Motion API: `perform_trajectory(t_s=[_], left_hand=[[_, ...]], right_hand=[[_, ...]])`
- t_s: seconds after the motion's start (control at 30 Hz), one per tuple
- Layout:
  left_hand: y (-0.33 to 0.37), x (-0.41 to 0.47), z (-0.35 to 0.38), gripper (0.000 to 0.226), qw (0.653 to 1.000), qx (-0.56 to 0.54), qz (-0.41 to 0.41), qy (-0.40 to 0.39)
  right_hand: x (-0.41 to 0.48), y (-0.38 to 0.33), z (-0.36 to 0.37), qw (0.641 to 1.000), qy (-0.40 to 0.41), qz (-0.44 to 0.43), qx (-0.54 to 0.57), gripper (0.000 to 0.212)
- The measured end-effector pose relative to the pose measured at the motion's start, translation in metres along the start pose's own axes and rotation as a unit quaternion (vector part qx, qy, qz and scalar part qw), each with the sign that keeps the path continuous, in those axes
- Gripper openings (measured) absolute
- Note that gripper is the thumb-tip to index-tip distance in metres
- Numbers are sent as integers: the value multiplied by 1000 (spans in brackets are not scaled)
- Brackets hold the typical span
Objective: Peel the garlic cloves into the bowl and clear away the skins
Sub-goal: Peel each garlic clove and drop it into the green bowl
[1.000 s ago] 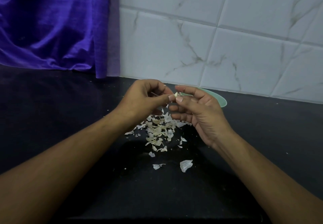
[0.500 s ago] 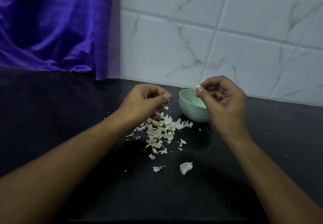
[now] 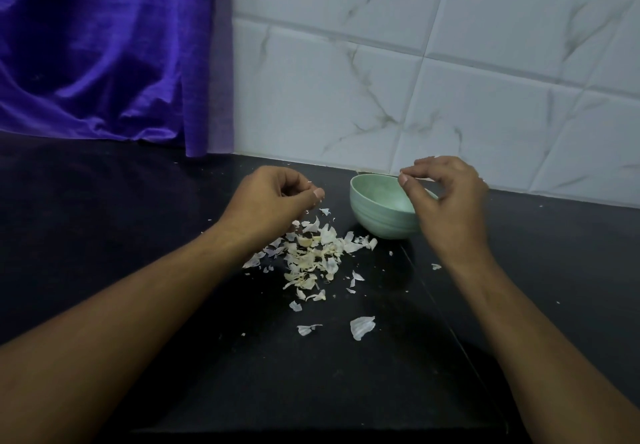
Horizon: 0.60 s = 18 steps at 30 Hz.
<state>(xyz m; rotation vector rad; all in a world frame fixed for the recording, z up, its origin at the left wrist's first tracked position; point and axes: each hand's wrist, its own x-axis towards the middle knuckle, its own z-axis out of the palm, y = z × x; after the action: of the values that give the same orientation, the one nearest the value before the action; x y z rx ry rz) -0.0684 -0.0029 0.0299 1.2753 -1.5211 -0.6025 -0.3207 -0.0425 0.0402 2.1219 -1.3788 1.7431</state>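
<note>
A pale green bowl [image 3: 379,216] stands on the black counter [image 3: 138,235] near the tiled wall; its inside is partly hidden by my right hand. My right hand [image 3: 450,201] hovers over the bowl's right rim, thumb and forefinger pinching a small pale garlic clove [image 3: 402,177]. My left hand [image 3: 273,203] is curled left of the bowl, thumb pressed to the fingers, with a tiny fleck of garlic skin [image 3: 309,183] showing at them. A heap of garlic skins [image 3: 311,253] lies below and between the hands, touching neither.
Loose skin flakes [image 3: 362,326] lie scattered nearer to me. A purple curtain [image 3: 104,55] hangs at the back left, and the white marble-tile wall [image 3: 450,62] runs behind the bowl. A seam [image 3: 436,305] crosses the counter diagonally.
My hands came apart. The right hand carried the clove from the left hand up and rightward over the bowl. The left hand stayed over the skin heap. The bowl came into full view.
</note>
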Motion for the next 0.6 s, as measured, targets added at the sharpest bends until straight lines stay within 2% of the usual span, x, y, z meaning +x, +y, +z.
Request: perform_trajectory(t_s=[0.1,0.23,0.37,0.47,0.6], left_hand=[[-3,1,-4,22,991,131,13,-2],[-5,1,-4,14,963,254,4,-84],[-6,-1,-2,11,930,351,22,-105],[-8,-1,-1,8,931,349,33,-104],[-7,2,1,8,978,181,28,-100]], right_hand=[[-9,-18,1,998,-4,-45,51,5],[-28,-42,25,979,-159,-43,122,6],[-40,-42,40,956,-275,11,98,4],[-40,-38,39,947,-299,53,105,4],[-38,-40,38,923,-311,124,191,11]])
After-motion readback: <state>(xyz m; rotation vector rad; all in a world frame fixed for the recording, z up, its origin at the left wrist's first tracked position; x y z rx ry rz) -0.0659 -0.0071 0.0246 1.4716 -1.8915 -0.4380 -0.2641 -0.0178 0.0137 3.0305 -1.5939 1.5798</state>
